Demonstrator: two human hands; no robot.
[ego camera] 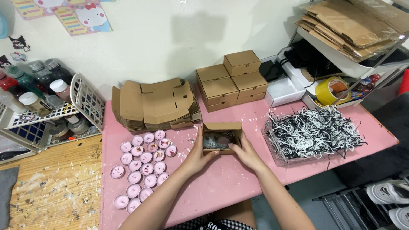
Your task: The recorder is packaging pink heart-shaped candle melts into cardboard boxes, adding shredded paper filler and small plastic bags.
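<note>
A small open brown cardboard box (pixel 222 126) sits on the pink table (pixel 230 179), its lid flap standing up at the back. Inside it lie shredded paper and a pink tealight. My left hand (pixel 197 156) grips the box's left side and my right hand (pixel 246 152) grips its right side and front corner. Several pink tealight candles (pixel 144 166) lie in rows to the left of my left hand.
A stack of flat unfolded boxes (pixel 155 104) lies behind the candles, closed boxes (pixel 232 80) beside it. A clear tray of black-and-white shredded paper (pixel 313 133) is at the right. A white basket with bottles (pixel 42 106) stands left; a shelf with tape roll (pixel 331 90) stands back right.
</note>
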